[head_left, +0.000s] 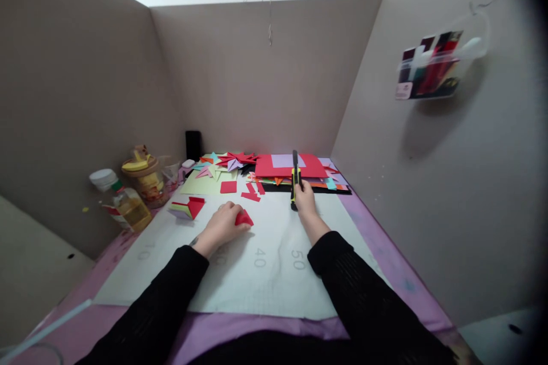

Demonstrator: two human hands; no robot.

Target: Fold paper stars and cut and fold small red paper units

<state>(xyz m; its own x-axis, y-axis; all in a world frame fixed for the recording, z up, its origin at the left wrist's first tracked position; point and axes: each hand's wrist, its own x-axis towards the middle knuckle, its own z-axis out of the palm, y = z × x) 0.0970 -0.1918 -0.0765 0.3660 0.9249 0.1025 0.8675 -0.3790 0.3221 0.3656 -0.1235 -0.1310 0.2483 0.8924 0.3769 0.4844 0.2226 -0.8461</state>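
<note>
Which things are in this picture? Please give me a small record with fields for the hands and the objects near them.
left hand: rests on the white mat, fingers on a red folded paper piece
right hand: grips a yellow-black utility knife, pointing away from the person
beside left hand: multicoloured folded paper piece; red scraps
behind the knife: stack of coloured paper sheets, red on top
far left: jar and bottle
surroundings: cardboard walls

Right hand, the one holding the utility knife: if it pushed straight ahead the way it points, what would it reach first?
Probably the stack of coloured paper, since the utility knife in the right hand already points over its near edge; depth is unclear.
</note>
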